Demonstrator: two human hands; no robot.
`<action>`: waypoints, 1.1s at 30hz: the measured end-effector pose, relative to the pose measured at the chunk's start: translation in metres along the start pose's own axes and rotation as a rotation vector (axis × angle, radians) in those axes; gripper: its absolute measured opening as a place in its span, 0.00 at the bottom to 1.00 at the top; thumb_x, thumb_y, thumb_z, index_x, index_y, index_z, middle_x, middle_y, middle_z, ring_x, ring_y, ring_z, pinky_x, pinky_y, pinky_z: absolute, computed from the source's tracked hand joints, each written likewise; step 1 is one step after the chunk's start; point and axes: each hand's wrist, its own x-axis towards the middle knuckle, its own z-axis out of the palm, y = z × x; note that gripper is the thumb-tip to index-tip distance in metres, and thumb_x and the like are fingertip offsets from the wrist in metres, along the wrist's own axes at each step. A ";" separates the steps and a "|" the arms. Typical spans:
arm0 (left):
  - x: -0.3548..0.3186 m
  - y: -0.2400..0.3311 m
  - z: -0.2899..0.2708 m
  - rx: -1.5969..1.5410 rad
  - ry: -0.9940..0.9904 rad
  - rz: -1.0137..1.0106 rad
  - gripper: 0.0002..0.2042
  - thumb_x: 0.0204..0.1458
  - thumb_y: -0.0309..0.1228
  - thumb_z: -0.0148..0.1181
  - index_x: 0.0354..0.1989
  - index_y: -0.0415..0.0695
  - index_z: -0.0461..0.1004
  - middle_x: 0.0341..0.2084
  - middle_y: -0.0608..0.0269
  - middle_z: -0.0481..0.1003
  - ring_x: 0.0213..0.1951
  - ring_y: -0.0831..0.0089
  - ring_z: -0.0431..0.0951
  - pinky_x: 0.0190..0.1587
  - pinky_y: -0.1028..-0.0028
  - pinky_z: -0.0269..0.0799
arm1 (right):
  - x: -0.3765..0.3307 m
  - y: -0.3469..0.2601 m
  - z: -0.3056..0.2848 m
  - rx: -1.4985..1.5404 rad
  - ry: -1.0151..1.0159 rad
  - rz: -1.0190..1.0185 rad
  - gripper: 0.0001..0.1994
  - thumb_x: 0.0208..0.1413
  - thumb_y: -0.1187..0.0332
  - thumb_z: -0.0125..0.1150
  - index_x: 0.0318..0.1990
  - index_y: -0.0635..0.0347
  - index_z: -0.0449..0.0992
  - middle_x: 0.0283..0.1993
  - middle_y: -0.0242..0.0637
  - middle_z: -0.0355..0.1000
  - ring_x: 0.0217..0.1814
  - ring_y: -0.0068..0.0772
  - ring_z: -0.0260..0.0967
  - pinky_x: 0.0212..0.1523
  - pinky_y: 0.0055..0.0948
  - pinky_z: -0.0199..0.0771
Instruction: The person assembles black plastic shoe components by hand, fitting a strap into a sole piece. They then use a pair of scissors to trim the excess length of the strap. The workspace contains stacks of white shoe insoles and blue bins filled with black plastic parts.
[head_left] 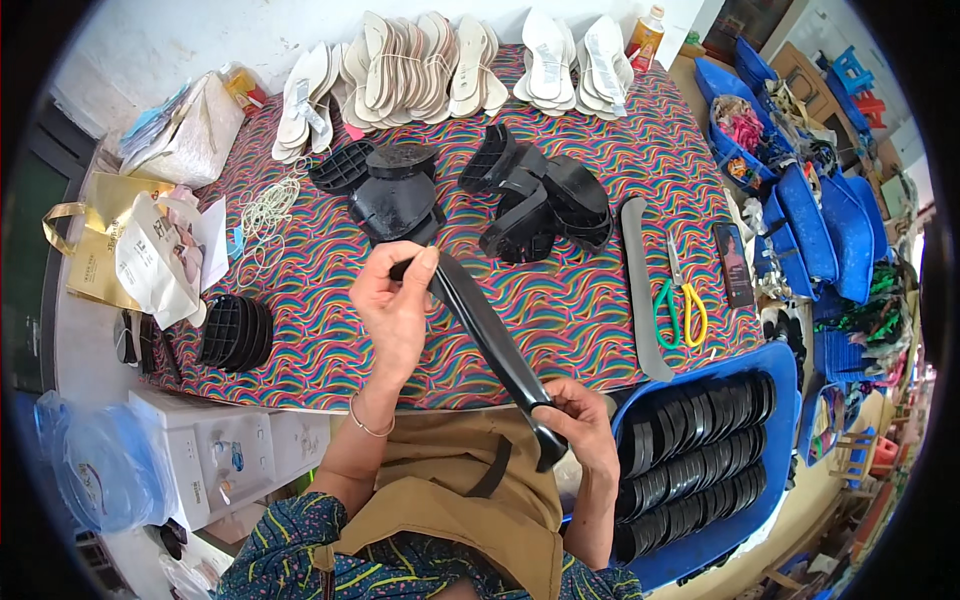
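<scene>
A long, glossy black strip (490, 335), gently curved, is stretched slantwise between my two hands over the near table edge. My left hand (390, 305) pinches its upper end between thumb and fingers. Lower down, my right hand (582, 425) grips it close to the other end, which hangs over my brown apron (450, 450). Beyond my left hand lies a cluster of black moulded pieces (392, 205), shaped like shoe heels or wedges. A second heap of such pieces (575, 195) lies to its right. A flat dark grey strip (640, 290) rests on the patterned cloth.
Shoe insoles (400, 70) stand stacked along the wall. Scissors (680, 300) and a phone (733, 265) lie at the right. A blue tub (788, 400) holds rows of black pieces (690, 415). On the left are ribbed black pieces (235, 333), string (268, 210) and bags (155, 260).
</scene>
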 end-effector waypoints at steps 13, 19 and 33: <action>0.000 -0.016 -0.044 -0.015 0.017 -0.113 0.03 0.57 0.25 0.64 0.32 0.41 0.76 0.17 0.74 0.71 0.15 0.89 0.63 0.16 0.85 0.55 | -0.020 -0.007 -0.012 0.283 0.109 -0.178 0.10 0.52 0.81 0.63 0.43 0.67 0.76 0.39 0.38 0.77 0.35 0.22 0.74 0.37 0.22 0.75; -0.020 -0.009 -0.043 -0.273 -0.128 -0.376 0.02 0.58 0.24 0.60 0.36 0.39 0.78 0.21 0.67 0.75 0.16 0.85 0.68 0.15 0.84 0.59 | -0.034 -0.007 -0.016 -0.309 0.262 0.025 0.09 0.53 0.79 0.64 0.42 0.65 0.78 0.34 0.28 0.76 0.37 0.14 0.70 0.38 0.19 0.69; -0.063 0.015 -0.007 -0.375 -0.494 -0.529 0.07 0.60 0.22 0.57 0.45 0.40 0.76 0.29 0.67 0.76 0.21 0.85 0.70 0.19 0.83 0.65 | 0.017 -0.021 0.065 -1.298 0.341 -0.604 0.29 0.44 0.70 0.73 0.56 0.65 0.70 0.51 0.49 0.71 0.51 0.53 0.69 0.50 0.45 0.70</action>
